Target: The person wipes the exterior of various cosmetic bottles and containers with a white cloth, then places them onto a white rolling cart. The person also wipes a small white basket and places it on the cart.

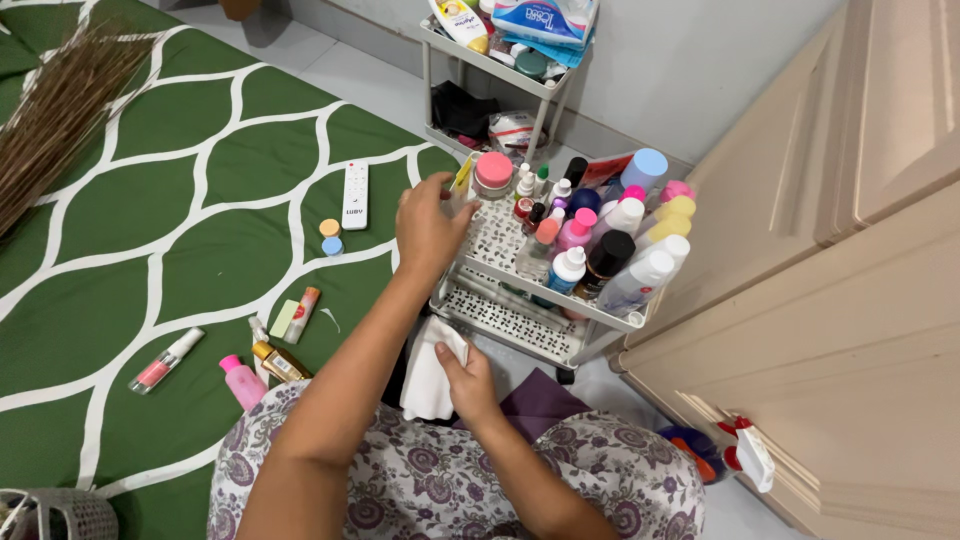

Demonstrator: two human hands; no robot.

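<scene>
mat [200, 200] green, white leaf lattice | cloth [428, 385] white | remote [355, 195] white

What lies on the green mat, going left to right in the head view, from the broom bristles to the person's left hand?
Broom bristles → clear tube with pink contents → pink bottle → amber bottle → orange-and-blue round caps → white remote → left hand at the trolley.
</scene>
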